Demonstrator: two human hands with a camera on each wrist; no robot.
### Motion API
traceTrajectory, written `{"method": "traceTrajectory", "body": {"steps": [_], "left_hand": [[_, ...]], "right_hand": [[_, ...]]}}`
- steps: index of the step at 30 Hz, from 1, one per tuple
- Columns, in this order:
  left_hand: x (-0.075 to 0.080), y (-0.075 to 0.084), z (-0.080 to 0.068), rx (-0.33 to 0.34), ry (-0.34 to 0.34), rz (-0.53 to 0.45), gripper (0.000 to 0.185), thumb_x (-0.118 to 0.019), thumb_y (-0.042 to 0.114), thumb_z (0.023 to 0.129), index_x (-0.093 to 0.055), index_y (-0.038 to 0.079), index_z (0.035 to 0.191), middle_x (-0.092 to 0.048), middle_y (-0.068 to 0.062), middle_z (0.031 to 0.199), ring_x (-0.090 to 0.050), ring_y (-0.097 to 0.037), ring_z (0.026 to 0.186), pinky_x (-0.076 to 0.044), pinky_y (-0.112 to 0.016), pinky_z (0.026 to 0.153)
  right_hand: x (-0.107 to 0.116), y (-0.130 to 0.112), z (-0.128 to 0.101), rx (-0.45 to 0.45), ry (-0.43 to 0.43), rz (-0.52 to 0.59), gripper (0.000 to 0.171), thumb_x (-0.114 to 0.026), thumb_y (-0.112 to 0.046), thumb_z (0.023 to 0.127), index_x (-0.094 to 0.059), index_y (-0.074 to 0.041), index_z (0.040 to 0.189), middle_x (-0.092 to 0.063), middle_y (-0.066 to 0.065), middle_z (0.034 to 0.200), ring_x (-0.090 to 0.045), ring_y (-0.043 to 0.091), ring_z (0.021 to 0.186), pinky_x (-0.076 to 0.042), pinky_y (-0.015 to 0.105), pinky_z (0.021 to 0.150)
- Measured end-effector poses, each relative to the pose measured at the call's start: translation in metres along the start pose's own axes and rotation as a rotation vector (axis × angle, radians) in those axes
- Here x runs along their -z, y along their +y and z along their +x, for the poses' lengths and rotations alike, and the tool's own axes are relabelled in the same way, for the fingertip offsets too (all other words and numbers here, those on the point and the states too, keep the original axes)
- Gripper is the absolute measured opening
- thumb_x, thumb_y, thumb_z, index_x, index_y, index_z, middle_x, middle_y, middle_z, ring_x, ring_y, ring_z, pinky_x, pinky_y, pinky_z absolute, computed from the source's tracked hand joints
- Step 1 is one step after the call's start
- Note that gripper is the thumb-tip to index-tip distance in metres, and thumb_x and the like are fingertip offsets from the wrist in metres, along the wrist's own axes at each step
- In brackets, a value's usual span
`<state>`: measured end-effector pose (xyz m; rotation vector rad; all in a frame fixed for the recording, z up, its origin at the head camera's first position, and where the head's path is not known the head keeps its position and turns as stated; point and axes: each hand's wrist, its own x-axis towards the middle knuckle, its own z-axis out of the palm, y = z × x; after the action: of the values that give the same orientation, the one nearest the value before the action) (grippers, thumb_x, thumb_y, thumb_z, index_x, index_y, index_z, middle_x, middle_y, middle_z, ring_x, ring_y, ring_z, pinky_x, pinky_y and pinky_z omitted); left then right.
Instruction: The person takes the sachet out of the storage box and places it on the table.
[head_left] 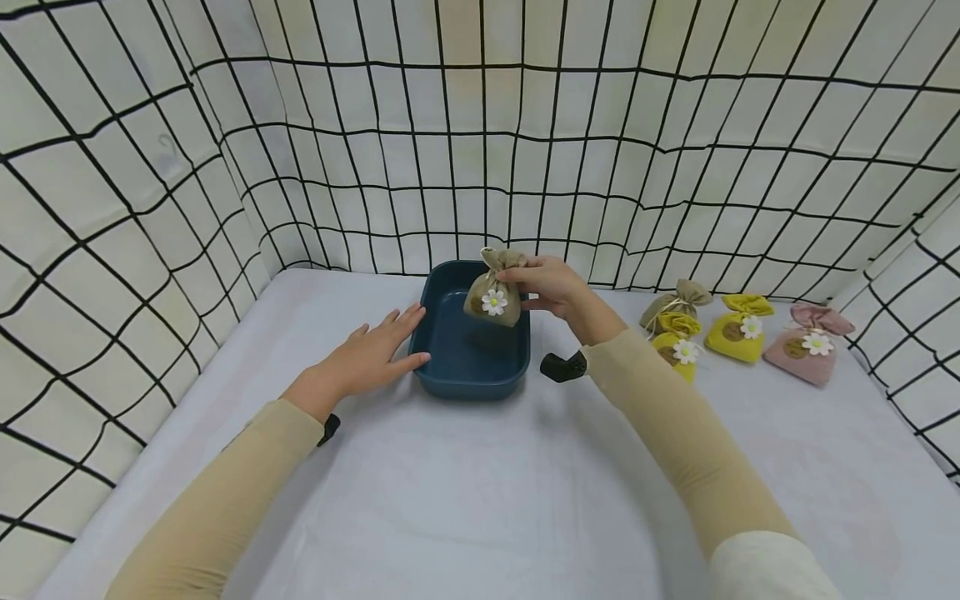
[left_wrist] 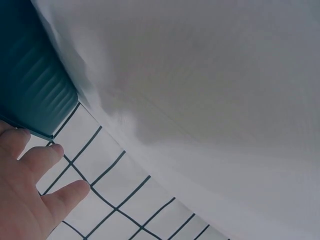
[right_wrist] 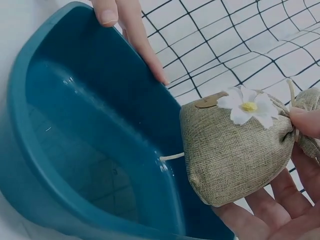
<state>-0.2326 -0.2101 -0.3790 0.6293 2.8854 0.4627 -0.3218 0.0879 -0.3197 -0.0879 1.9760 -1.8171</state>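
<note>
I count one tub (head_left: 457, 371), dark blue and rectangular, on the white table (head_left: 480, 500); I count five pouches in all, each drawstring-tied. My right hand (head_left: 551, 287) pinches the neck of one khaki pouch (head_left: 495, 296) and holds it above the tub's right half, clear of the floor; the right wrist view shows this pouch carrying one white daisy and one small round tag, with thumb and fingers closed on the gathered neck and the other fingers spread loosely beneath. My left hand (head_left: 371, 358) lies flat on the table, fingers straight and grasping nothing, fingertips against the tub's left wall; the left wrist view confirms the fingers beside the tub rim. The tub holds nothing on its floor. The remaining four pouches lie on the table to the right, well apart from the tub: one khaki (head_left: 671, 304); two yellow (head_left: 738, 329), the nearer one just beside the khaki; one pink (head_left: 810, 350) farthest right. A grid-patterned cloth backdrop (head_left: 480, 142) encloses the table on three sides.
</note>
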Motion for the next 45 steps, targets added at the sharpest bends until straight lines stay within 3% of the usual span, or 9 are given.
{"method": "traceTrajectory", "body": {"steps": [15,27,33,40,45], "left_hand": [[0.002,0.003,-0.001,0.000,-0.005,0.000,0.086,-0.048,0.057,0.105,-0.010,0.011,0.166,-0.010,-0.009,0.172,-0.011,-0.039,0.155,-0.010,-0.071,0.117],[0.002,0.001,-0.001,-0.002,0.001,-0.002,0.085,-0.049,0.057,0.105,-0.011,0.011,0.166,-0.011,-0.009,0.172,-0.011,-0.039,0.155,-0.010,-0.071,0.117],[0.002,0.002,-0.001,-0.015,0.008,0.008,0.085,-0.049,0.056,0.105,-0.013,0.010,0.166,-0.011,-0.009,0.171,-0.013,-0.039,0.155,-0.011,-0.072,0.116],[0.003,0.004,-0.001,-0.006,-0.002,0.006,0.085,-0.049,0.057,0.105,-0.011,0.011,0.166,-0.009,-0.009,0.172,-0.011,-0.039,0.155,-0.010,-0.072,0.117],[0.003,0.004,-0.001,-0.001,-0.005,0.003,0.085,-0.049,0.056,0.105,-0.011,0.010,0.166,-0.009,-0.009,0.172,-0.011,-0.039,0.155,-0.009,-0.071,0.117]], "right_hand": [[0.011,-0.002,-0.021,0.025,0.002,0.000,0.033,-0.066,-0.017,0.101,-0.060,-0.001,0.129,-0.064,0.010,0.120,-0.062,0.025,0.115,-0.049,0.049,0.105],[0.018,0.005,-0.035,0.021,0.035,0.017,0.024,-0.066,-0.014,0.100,-0.061,-0.002,0.120,-0.064,0.012,0.123,-0.061,0.028,0.119,-0.048,0.052,0.106],[0.026,0.012,-0.041,0.022,0.021,0.017,0.027,-0.064,-0.012,0.102,-0.060,0.001,0.124,-0.062,0.012,0.124,-0.061,0.026,0.116,-0.047,0.053,0.106],[0.037,0.015,-0.055,0.063,-0.020,-0.014,0.036,-0.062,-0.010,0.102,-0.057,0.004,0.135,-0.064,0.008,0.119,-0.064,0.020,0.108,-0.056,0.042,0.093],[0.046,0.018,-0.066,0.078,-0.028,-0.030,0.031,-0.060,-0.008,0.102,-0.058,0.005,0.130,-0.066,0.004,0.114,-0.064,0.018,0.105,-0.058,0.035,0.086]]}}
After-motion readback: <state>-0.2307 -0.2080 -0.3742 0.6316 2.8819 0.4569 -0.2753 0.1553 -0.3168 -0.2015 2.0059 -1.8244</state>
